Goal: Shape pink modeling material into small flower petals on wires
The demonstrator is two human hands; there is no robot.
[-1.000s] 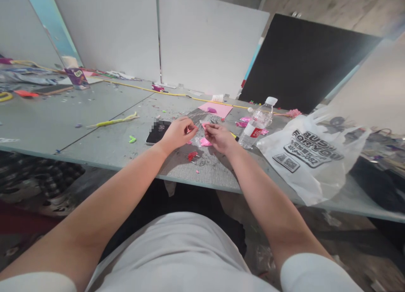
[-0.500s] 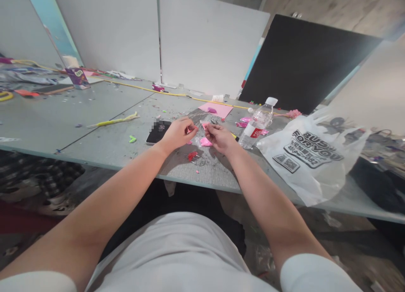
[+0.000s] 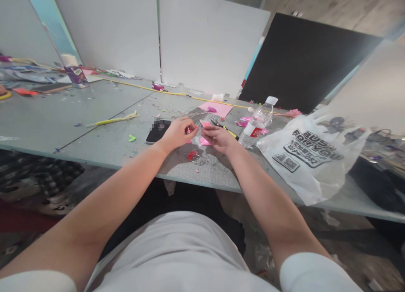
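My left hand (image 3: 177, 133) is closed in a pinch on a small red piece (image 3: 188, 129) over the grey table (image 3: 104, 136). My right hand (image 3: 218, 138) is curled shut right beside it, fingertips almost touching the left ones, holding something I cannot make out. Between and under the hands lie pink scraps (image 3: 205, 141) and thin wire. A red bit with a wire loop (image 3: 192, 156) rests on the table just in front of the hands.
A dark phone (image 3: 158, 131) lies left of my left hand. Pliers with yellow handles (image 3: 223, 127), a plastic water bottle (image 3: 258, 121) and a white printed plastic bag (image 3: 311, 155) are to the right. A pink sheet (image 3: 217, 109), a yellow-green pipe cleaner (image 3: 112, 120) and clutter sit further back.
My right hand has dropped slightly toward me, uncovering the pliers behind it. My left hand stays pinched in place.
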